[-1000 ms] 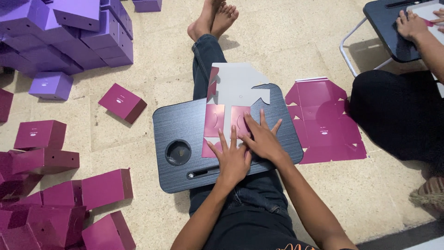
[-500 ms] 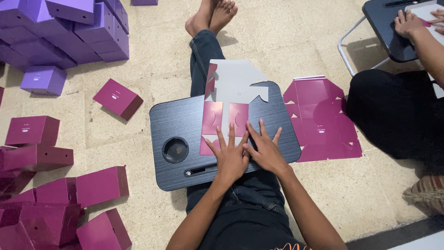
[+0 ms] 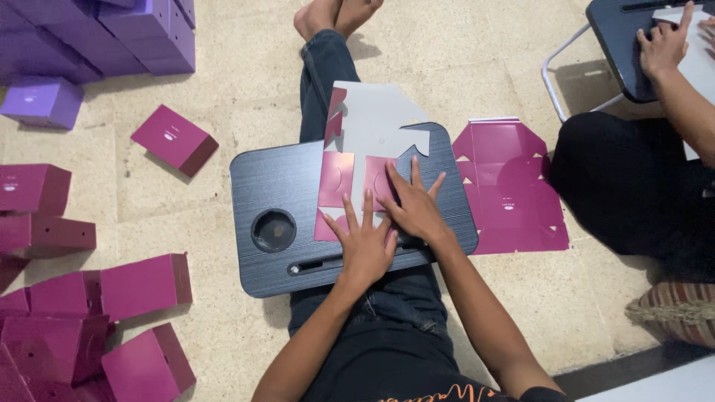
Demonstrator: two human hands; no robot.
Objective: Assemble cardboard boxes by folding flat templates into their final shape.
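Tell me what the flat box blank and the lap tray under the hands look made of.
Flat magenta-and-grey box blank: thin paperboard, apparently; die-cut flaps, creases, matte grey reverse. Dark rectangular lap tray: probably laminated board or plastic; fine streaked grain, slight sheen, round cup recess. Left hand and right hand press the blank flat.

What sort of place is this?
Probably a home floor used as an informal packing workshop: both hands press a flat box blank on a lap desk, with folded magenta boxes piled around.
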